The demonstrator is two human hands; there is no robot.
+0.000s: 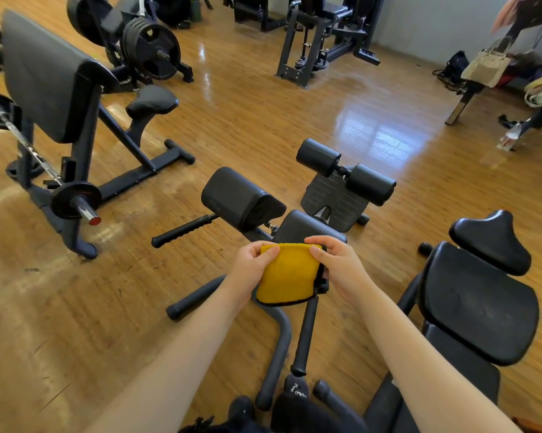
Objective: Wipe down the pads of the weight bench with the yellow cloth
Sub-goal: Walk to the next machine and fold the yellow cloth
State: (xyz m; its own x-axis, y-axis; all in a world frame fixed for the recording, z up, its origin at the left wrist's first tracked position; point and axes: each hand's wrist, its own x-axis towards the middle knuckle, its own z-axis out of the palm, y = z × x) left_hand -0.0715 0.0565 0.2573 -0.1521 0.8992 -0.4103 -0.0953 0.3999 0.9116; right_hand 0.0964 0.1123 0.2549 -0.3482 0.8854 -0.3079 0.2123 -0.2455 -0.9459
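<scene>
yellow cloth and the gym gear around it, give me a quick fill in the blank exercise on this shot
1. The yellow cloth is held by ____ hands.
2. The floor is made of ____.
3. The two roller pads beyond the cloth are coloured ____.
4. The left hand holds the cloth's ____ edge.

Missing words: both; wood; black; left
</scene>
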